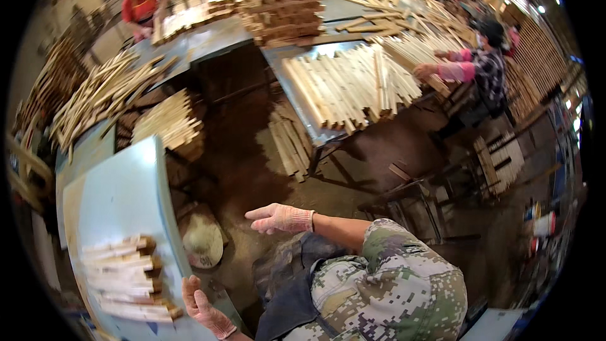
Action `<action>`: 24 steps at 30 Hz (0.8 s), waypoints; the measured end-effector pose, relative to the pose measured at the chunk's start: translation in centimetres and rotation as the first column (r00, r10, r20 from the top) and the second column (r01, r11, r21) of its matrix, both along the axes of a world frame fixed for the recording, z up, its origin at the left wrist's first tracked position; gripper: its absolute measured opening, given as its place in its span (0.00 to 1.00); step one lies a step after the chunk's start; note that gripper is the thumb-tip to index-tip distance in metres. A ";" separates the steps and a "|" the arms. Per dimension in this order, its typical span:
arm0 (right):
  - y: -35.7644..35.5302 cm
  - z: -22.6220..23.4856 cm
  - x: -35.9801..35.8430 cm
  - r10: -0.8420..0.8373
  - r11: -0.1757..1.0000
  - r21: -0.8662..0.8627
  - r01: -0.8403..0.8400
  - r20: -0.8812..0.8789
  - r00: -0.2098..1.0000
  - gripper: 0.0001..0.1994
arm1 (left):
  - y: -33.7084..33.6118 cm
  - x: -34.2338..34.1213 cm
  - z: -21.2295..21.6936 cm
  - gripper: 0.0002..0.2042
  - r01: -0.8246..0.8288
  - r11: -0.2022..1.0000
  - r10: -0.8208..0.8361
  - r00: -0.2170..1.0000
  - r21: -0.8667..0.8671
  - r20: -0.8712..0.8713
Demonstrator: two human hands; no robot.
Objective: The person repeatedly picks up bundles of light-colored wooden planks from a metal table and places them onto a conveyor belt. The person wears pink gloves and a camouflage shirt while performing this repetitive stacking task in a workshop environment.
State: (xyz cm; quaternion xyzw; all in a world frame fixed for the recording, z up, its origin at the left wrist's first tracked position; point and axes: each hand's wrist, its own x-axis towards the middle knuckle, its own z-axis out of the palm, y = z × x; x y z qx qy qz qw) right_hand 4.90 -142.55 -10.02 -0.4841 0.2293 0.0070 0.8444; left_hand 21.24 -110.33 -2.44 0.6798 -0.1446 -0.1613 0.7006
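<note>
The left grip (207, 311), gloved and empty, fingers apart, is just beside the blue desk's (120, 192) right edge, near wooden strips (123, 278) lying there. The right grip (276, 218), also empty, extends over brown floor (237, 170) stretching toward a plank-laden second desk (276, 57).

To the left of my left hand (207, 311), the pale blue surface (123, 186) carries a row of wooden strips (123, 280), side by side, their ends uneven.
</note>
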 end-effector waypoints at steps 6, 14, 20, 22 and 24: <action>-11.7 -5.0 -11.0 -0.410 0.912 -0.082 0.402 -0.215 0.886 0.39 | -16.7 -2.2 -3.4 0.23 0.250 0.966 -0.228 0.939 0.057 -0.256; -25.7 -6.9 -21.2 -0.851 0.524 -0.617 0.588 -0.349 0.393 0.46 | -29.8 0.5 -8.3 0.31 0.753 0.584 -0.598 0.651 0.303 -0.467; -36.2 -5.0 -25.7 -0.894 0.405 -0.891 0.205 -0.433 -0.116 0.51 | -40.9 6.1 -10.9 0.32 0.791 0.527 -0.691 0.612 0.311 -0.385; -39.1 -4.5 -27.1 -0.891 0.406 -0.900 0.157 -0.428 -0.152 0.56 | -44.9 6.8 -11.2 0.31 0.768 0.559 -0.678 0.641 0.313 -0.360; -41.6 -4.6 -28.0 -0.854 0.457 -0.884 0.101 -0.468 -0.229 0.58 | -48.3 7.0 -10.6 0.32 0.799 0.503 -0.716 0.599 0.330 -0.359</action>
